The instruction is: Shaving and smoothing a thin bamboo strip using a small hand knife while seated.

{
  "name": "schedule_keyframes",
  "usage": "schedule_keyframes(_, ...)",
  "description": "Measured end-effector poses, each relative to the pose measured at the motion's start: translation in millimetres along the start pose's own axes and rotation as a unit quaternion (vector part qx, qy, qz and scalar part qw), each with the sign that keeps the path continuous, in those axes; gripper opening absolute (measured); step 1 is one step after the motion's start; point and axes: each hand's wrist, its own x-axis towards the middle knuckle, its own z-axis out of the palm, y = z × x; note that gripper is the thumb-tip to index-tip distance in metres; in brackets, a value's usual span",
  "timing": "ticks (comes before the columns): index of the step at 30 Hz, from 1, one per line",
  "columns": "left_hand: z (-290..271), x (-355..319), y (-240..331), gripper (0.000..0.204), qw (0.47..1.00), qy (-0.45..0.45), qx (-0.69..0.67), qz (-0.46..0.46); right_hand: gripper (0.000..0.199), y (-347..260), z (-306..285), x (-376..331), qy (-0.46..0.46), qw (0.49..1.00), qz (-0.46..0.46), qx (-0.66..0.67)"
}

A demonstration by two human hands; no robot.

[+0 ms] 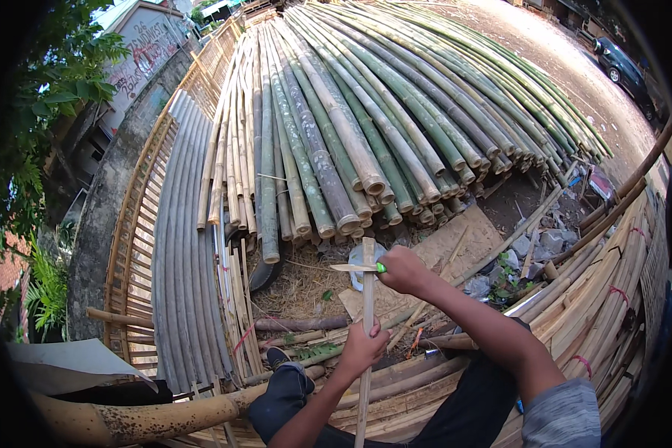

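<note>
My left hand (pixel 364 348) is closed round a long, flat bamboo slat (pixel 368 299), which stands nearly upright in front of me. Its lower end runs down past the bottom of the picture. Higher up, my right hand (pixel 403 270) grips a knife (pixel 349 267) by its green handle, most of which the fingers cover. The blade points left and lies across the slat, a little below its top end. Whether the edge has bitten into the slat, I cannot tell.
A large stack of green and brown bamboo poles (pixel 328 149) fills the ground ahead. Corrugated sheets (pixel 190 261) and a bamboo lattice (pixel 131 246) stand at the left. Bundled split strips (pixel 605 299) lie at the right, beside rubble (pixel 552 243). A thick pole (pixel 142 424) crosses the lower left.
</note>
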Motion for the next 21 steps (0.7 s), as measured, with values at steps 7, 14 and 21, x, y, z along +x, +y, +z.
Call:
schedule_keyframes(7,-4,-1,-9,0.029,1.000,-0.006,0.023,0.008,0.020,8,2,0,0.052,0.998,-0.021,-0.025)
schedule_keyframes(14,0,-5,-6,0.029,0.998,0.014,0.048,-0.024,0.024,25,13,2,0.095,0.994,0.044,-0.032)
schedule_keyframes(21,-1,-5,15,0.028,0.997,-0.050,-0.038,-0.037,0.027,-1,30,-6,-0.113,0.989,-0.013,-0.095)
